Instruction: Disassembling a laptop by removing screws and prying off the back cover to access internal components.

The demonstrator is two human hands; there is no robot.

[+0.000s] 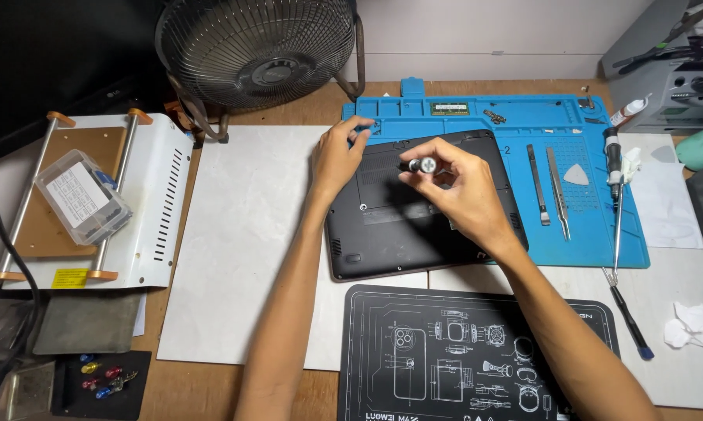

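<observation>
The laptop (414, 206) lies bottom-up in the middle of the bench, its far half on the blue repair mat (523, 117) and its near edge just touching the black printed mat (476, 351). The right hand (457, 187) holds a small screwdriver (422, 164) upright over the base panel, near the far edge – the silver cap shows between thumb and fingertips, which are pinched narrowly round the handle. To do this well, I judge the driver should stand square to the panel, with light downward pressure and the turning done by the fingertips alone, so the bit does not slip out of the screw head; the tip itself is hidden under the hand. The left hand (337, 156) rests on the far left corner of the laptop, fingers curled close together at the edge – it seems to steady the case, though whether it pinches anything small I cannot tell. Spare tools (550, 191) lie on the blue mat to the right
</observation>
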